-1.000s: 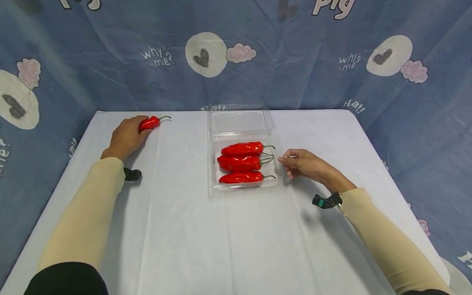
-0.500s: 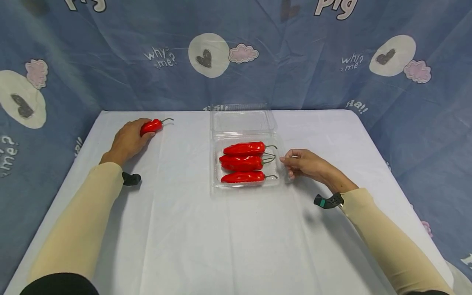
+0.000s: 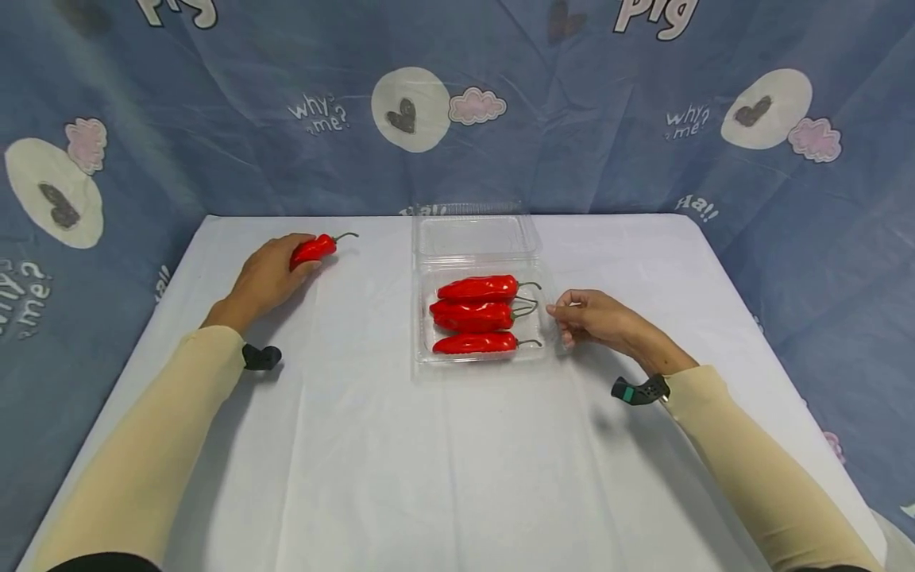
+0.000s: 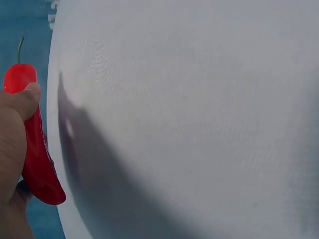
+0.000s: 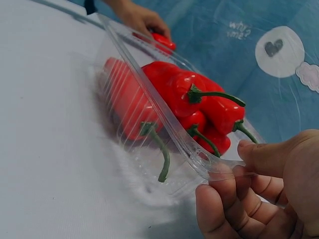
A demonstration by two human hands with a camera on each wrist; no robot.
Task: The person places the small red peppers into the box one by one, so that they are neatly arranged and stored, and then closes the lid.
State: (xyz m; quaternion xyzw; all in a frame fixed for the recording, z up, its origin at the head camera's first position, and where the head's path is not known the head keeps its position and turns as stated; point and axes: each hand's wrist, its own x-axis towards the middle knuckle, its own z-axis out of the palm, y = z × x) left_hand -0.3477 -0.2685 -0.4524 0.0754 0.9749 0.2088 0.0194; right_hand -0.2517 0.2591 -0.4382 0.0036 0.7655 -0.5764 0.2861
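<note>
My left hand grips a red pepper at the far left of the table, its green stem pointing right. In the left wrist view the thumb lies across this pepper, which appears raised, with a shadow on the cloth. A clear plastic clamshell box stands mid-table with its lid folded back. Several red peppers lie in it, stems to the right; some overlap. My right hand pinches the box's right rim between thumb and fingers, as the right wrist view shows.
A white cloth covers the table. Right behind its back edge hangs a blue printed curtain, which also runs along both sides. Bare cloth lies between the left hand and the box.
My left hand has moved a little to the right with the pepper. My right hand keeps its pinch on the box rim. The head view has shifted slightly.
</note>
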